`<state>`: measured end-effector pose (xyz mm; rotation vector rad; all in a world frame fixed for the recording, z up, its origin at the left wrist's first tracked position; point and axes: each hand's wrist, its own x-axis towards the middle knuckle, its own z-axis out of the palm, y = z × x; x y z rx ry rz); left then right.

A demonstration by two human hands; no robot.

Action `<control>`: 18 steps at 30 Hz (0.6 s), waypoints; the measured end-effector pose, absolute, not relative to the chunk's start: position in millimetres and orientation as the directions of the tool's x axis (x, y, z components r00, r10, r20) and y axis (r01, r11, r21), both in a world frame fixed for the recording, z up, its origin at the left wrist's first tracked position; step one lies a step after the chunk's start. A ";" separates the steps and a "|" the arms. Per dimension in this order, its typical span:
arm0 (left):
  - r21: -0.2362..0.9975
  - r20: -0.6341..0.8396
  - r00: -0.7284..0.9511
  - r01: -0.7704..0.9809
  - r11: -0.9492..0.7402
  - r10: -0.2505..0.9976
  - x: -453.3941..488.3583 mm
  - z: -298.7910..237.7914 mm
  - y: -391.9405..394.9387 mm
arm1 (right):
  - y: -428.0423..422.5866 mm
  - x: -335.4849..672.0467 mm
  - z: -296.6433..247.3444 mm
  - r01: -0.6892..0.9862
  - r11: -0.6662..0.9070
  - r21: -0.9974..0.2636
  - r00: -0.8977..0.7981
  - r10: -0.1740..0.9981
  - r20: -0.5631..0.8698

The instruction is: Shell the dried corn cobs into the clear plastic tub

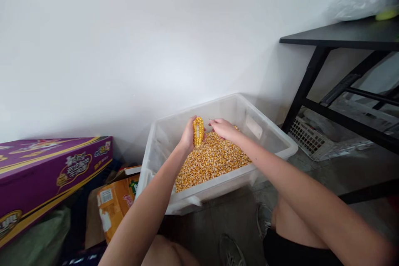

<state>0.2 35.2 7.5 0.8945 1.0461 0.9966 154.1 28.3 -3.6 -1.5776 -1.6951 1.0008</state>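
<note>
My left hand grips a yellow-orange corn cob upright above the bin, and a pale strip of the cob shows bare of kernels. My right hand hovers just to the right of the cob, its fingertips reaching toward the cob's upper end, with no visible hold on it. Below both hands, a heap of loose dried corn kernels lies in a translucent plastic bin.
A purple printed carton and an orange box stand left of the bin. A black table with a plastic bag is at right, above a white plastic crate. A white wall is behind.
</note>
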 end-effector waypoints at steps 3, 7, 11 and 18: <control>0.946 -0.262 0.144 -0.155 0.284 0.954 -5.8 2.3 40.2 | 20.2 167.3 1.7 0.717 0.278 -0.639 -0.216 0.960 0.176; 0.968 -0.238 0.129 -0.051 0.247 0.963 -5.8 -5.3 42.0 | 8.1 172.7 9.1 0.731 0.406 -0.549 -0.362 0.912 0.193; 0.986 -0.167 0.147 0.044 0.162 0.975 0.8 -6.7 37.1 | 3.1 170.2 9.0 0.766 0.433 -0.475 -0.386 0.901 0.198; 0.991 -0.101 0.148 0.097 0.088 0.984 6.0 -1.8 29.6 | 4.1 167.6 8.1 0.801 0.451 -0.394 -0.394 0.892 0.220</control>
